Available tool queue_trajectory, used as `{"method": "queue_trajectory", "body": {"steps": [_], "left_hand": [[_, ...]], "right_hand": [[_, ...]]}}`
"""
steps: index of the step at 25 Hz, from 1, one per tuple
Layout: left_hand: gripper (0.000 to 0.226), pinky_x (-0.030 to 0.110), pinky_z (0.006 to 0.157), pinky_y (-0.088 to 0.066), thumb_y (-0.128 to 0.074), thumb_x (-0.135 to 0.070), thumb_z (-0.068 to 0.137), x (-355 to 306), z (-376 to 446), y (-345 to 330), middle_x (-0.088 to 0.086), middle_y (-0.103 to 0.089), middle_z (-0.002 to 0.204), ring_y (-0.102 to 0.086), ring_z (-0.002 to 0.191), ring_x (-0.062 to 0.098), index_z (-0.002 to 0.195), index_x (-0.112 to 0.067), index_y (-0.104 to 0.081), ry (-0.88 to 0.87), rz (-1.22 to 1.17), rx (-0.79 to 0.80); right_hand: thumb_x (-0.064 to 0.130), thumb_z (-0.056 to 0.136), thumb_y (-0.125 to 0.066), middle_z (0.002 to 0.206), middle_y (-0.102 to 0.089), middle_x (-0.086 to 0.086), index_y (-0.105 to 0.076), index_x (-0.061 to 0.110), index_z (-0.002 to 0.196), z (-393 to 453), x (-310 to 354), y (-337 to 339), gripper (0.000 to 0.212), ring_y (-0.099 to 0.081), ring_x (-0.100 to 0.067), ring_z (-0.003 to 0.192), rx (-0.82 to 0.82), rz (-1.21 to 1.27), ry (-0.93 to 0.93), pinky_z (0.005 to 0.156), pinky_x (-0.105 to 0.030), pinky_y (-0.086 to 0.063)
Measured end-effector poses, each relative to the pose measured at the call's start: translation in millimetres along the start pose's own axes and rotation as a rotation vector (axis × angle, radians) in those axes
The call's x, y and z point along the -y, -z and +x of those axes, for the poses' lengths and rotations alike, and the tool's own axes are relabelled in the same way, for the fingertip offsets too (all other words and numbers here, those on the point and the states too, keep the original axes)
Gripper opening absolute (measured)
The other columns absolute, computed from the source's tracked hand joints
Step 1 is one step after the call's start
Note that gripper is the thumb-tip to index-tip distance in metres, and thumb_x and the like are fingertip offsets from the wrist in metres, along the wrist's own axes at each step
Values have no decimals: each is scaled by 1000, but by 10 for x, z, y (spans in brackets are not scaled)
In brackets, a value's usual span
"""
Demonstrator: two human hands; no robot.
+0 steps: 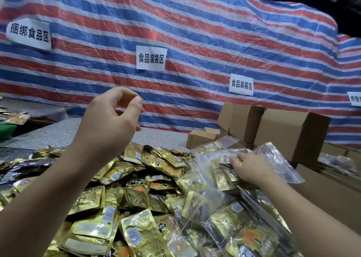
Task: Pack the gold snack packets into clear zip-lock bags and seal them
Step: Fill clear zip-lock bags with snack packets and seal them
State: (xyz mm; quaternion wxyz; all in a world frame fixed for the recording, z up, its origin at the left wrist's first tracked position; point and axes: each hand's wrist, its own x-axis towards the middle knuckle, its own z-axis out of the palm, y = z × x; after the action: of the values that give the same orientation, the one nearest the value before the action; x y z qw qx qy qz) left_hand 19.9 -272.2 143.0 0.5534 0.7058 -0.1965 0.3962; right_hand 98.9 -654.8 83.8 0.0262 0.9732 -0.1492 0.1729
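My left hand is hanging raised above the heap of gold snack packets, fingers loosely curled with thumb and forefinger nearly meeting, holding nothing that I can see. My right hand is reaching into the mouth of a clear zip-lock bag on the right, fingers seemingly gripping gold packets there. Cardboard boxes are standing behind the bag.

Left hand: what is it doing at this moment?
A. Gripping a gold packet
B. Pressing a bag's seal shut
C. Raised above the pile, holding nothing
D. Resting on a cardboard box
C: the left hand is raised above the pile of gold packets with loosely curled fingers and nothing in them.
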Motion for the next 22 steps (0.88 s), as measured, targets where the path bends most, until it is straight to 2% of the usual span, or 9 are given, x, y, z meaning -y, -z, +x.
{"method": "queue_trajectory", "body": {"steps": [3,6,8,11,12,16,19,22], "left_hand": [[15,38,64,-56,-50,-36,99,23,-2,-15,-9,-67,88,-67,63,3,89,-32,-60,3,16,17],[15,40,64,-57,-49,-37,99,22,-4,-23,-9,-67,89,-67,63,2,90,-32,-60,3,20,17],[15,39,62,-57,-49,-37,99,16,0,-20,-9,-67,87,-67,63,2,90,-32,-61,-4,19,12],[16,37,61,-55,-49,-36,99,19,2,-10,-7,-67,85,-67,64,3,88,-31,-61,-6,8,16],[16,36,60,-55,-49,-36,99,21,2,-11,-7,-67,85,-67,64,3,88,-31,-61,-6,2,16],[15,28,58,-53,-50,-36,99,3,-30,-44,-10,-65,82,-66,66,4,87,-33,-59,-50,14,35],[15,22,52,-52,-49,-37,96,-26,-118,-82,-7,-64,77,-64,68,8,85,-33,-58,-61,33,122],[19,24,52,-51,-50,-33,98,-4,-166,9,-6,-66,76,-64,66,10,83,-29,-61,-25,71,154]], "right_hand": [[62,96,-23,131,-61,-6,-59,23,128,-17,17,-29,63,-55,-28,120,-25,18,8,95,-44,-50],[64,94,-18,133,-61,-5,-59,24,128,-4,19,2,66,-55,-27,120,1,-32,-2,98,-47,-47],[67,93,-13,136,-60,-3,-57,26,130,16,14,52,70,-54,-26,124,-3,-113,-8,105,-51,-39],[67,95,-10,142,-56,-2,-55,26,135,29,26,141,73,-50,-24,131,-75,-181,-11,112,-59,-20],[66,96,-10,142,-56,-2,-54,25,137,26,38,180,73,-49,-25,132,-101,-191,-9,113,-59,-18],[58,100,-15,127,-63,-7,-59,20,129,-46,197,332,65,-56,-28,119,-180,-164,46,106,-51,-34],[50,102,-23,112,-66,-7,-64,18,115,-157,436,408,54,-59,-29,106,-277,-89,120,98,-47,-38],[43,103,-25,103,-67,-5,-65,18,103,-248,714,528,47,-59,-28,96,-343,1,167,92,-43,-39]]}}
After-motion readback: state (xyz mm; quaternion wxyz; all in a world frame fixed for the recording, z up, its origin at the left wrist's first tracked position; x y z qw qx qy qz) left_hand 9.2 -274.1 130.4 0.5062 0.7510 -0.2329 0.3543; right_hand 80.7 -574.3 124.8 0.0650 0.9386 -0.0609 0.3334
